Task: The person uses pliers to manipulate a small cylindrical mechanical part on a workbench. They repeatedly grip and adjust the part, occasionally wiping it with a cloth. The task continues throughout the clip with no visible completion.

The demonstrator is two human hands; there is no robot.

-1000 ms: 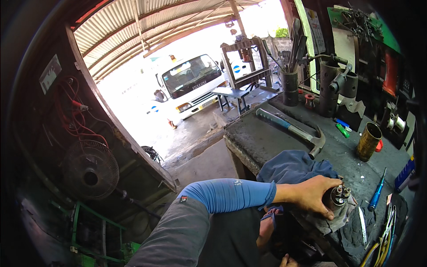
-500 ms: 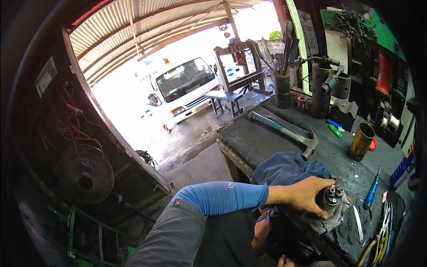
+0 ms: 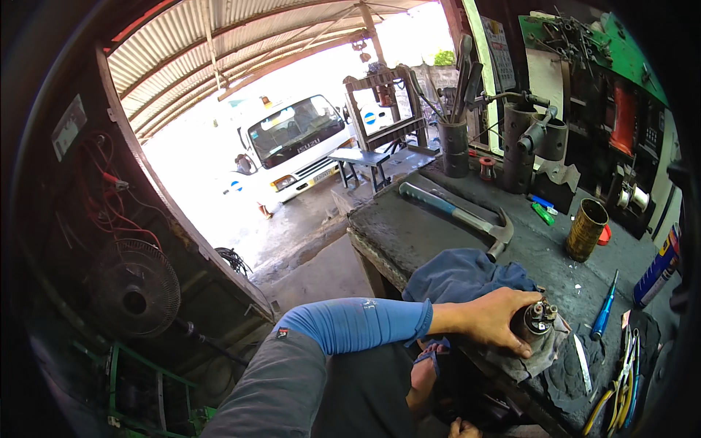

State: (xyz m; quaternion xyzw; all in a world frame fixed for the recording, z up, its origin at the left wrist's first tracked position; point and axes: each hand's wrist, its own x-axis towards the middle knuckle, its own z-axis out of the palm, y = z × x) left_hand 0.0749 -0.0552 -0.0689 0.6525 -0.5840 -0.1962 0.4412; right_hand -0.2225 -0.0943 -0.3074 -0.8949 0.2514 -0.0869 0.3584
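My left hand [image 3: 500, 321], reaching across from the left in a blue sleeve, is closed round a short metal cylinder with terminal studs on top, like a starter solenoid [image 3: 540, 318]. It stands upright on a grey rag [image 3: 522, 363] at the bench's near edge. The palm hides part of its side. Beside that wrist lies a crumpled blue cloth [image 3: 467, 276]. Low in the picture, the curled fingers of my right hand [image 3: 465, 429] show below the bench edge. The lower border cuts off the rest, and whatever they hold cannot be made out.
A claw hammer [image 3: 460, 213] lies across the dark workbench [image 3: 394, 228]. To the right are a rusty can [image 3: 587, 230], a blue screwdriver [image 3: 604, 310], a flat strip [image 3: 583, 363], yellow-handled pliers [image 3: 621, 394] and a spray can [image 3: 657, 270]. A fan [image 3: 135, 288] stands left.
The whole scene has shifted slightly left in the picture as my head turned. My left hand keeps its hold on the solenoid, which remains on the rag.
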